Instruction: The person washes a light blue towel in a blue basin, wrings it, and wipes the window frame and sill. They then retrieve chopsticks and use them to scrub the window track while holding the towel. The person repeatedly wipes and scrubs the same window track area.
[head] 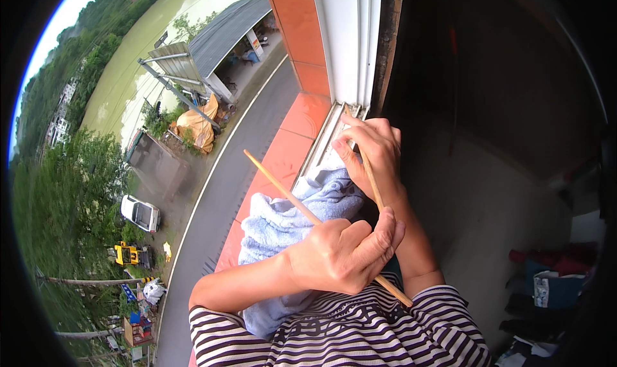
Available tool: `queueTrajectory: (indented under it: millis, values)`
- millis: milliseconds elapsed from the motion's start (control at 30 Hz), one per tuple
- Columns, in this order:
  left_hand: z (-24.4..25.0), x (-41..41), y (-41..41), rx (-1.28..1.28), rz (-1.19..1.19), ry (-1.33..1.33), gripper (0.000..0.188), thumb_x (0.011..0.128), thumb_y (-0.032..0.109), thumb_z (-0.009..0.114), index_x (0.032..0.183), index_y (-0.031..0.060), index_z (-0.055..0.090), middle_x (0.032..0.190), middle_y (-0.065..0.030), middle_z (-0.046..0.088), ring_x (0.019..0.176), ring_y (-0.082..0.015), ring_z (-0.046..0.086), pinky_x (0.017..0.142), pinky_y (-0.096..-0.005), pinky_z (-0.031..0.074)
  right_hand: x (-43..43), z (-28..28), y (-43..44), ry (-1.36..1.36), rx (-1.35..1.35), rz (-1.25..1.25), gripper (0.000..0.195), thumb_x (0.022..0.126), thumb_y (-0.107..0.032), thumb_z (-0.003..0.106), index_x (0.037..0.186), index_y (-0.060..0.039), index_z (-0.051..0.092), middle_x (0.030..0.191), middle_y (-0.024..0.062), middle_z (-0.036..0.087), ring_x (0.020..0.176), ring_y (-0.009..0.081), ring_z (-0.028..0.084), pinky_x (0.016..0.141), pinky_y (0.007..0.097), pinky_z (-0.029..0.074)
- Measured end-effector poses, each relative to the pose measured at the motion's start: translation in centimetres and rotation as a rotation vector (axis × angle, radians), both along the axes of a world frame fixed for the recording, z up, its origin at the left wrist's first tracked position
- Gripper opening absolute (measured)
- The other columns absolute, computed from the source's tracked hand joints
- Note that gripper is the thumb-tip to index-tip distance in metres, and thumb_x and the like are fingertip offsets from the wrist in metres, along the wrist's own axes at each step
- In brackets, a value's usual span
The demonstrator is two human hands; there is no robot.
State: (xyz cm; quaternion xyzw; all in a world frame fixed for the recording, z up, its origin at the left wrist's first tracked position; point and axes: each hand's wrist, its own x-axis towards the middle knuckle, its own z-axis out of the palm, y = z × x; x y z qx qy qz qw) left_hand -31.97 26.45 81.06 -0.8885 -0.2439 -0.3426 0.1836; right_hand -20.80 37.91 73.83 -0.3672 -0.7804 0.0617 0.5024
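My left hand (337,256) is closed around a long wooden stick (282,186), likely a chopstick; one end points out over the window ledge, the other shows below my fist. A second thin wooden stick (372,181) runs from my left fingertips up through the fingers of my right hand (371,150). Its far tip reaches the end of the white window track (325,143), beside the frame. Under both hands, a crumpled light-blue towel (279,227) lies over the track and ledge. My left palm and part of each stick are hidden.
An orange tiled ledge (294,131) runs outside the track, with a road (241,111) below. The white window frame (352,39) rises ahead. Indoors, on the right, are a dim floor and piled cloth items (559,285).
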Motion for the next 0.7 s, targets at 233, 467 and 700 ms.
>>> queueTrajectory:
  millis: [233, 467, 700]
  values:
    - [-1.0, 2.4, 2.3, -0.028, -0.131, -0.127, 0.034, 0.068, 0.000, 0.076, 0.102, -0.0058, 0.073, 0.096, -0.0140, 0.067, 0.051, -0.0051, 0.046, 0.037, -0.0215, 0.032, 0.2, -1.0, 0.9, 0.592, 0.044, 0.457, 0.038, 0.099, -0.019, 0.055, 0.067, -0.0021, 0.047, 0.057, 0.0049, 0.045, 0.052, 0.0218, 0.045, 0.049, 0.0307, 0.038]
    - [-0.5, 0.0, 4.3, -0.113, 0.144, -0.047, 0.050, 0.070, 0.007, 0.065, 0.119, -0.0055, 0.066, 0.103, -0.0120, 0.066, 0.057, -0.0092, 0.056, 0.043, -0.0248, 0.043, 1.5, 0.5, 4.6, 1.146, -0.173, 0.601, 0.052, 0.108, -0.030, 0.039, 0.061, -0.0121, 0.028, 0.052, -0.0031, 0.026, 0.046, 0.0088, 0.024, 0.046, 0.0272, 0.023]
    - [-4.0, -1.1, 6.7, -0.309, 0.417, 0.069, 0.044, 0.081, 0.010, 0.063, 0.124, 0.0019, 0.060, 0.100, -0.0059, 0.059, 0.066, -0.0181, 0.065, 0.049, -0.0327, 0.050, 1.3, 2.7, 2.8, 1.157, -0.422, 0.630, 0.055, 0.107, -0.036, 0.039, 0.058, -0.0154, 0.028, 0.049, -0.0032, 0.026, 0.044, 0.0092, 0.021, 0.045, 0.0270, 0.022]
